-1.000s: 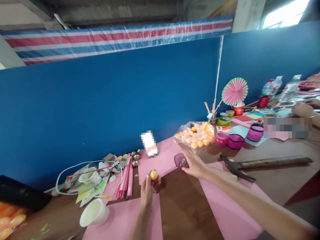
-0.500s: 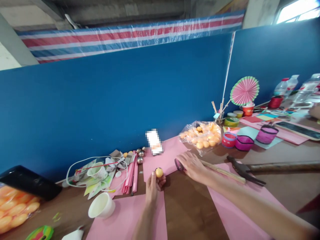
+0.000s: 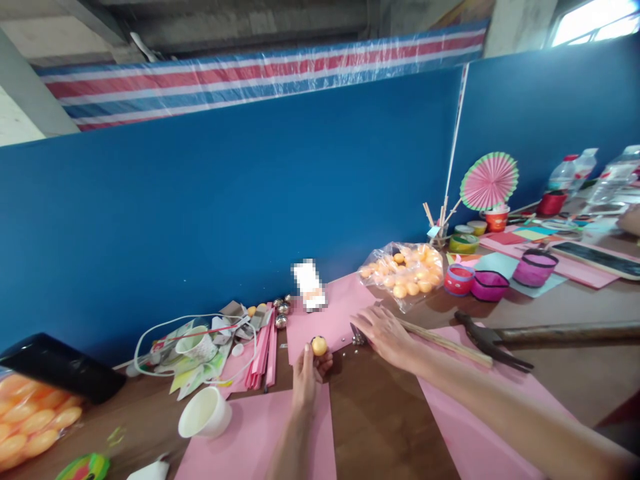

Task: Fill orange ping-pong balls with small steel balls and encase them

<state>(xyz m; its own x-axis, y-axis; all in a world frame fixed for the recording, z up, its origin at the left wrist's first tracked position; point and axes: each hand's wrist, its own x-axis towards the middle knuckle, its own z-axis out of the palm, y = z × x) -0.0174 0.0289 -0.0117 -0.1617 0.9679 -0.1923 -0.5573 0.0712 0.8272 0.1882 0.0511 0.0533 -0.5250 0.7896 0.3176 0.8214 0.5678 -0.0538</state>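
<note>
My left hand (image 3: 311,370) holds a small yellow-orange plastic ball (image 3: 319,345) between thumb and fingers, with a dark patch at its top. To its right, my right hand (image 3: 385,333) lies over a small dark-rimmed cup tipped on its side, which it mostly hides. Small silvery beads (image 3: 358,339) spill from the cup's mouth beside my fingertips, and a few loose ones lie on the brown table between my hands. Behind both hands is a sheet of pink paper (image 3: 325,323).
A hammer (image 3: 490,337) and wooden sticks (image 3: 445,342) lie right of my hand. A bag of orange balls (image 3: 410,270) sits at the back, near small purple cups (image 3: 490,285). Left are a white cup (image 3: 205,413), paper scraps and metallic balls (image 3: 281,321). A blue partition (image 3: 250,200) stands behind.
The cup under my right hand has tipped further, and silvery beads have come out onto the table and paper. My left hand still holds the ball in nearly the same place.
</note>
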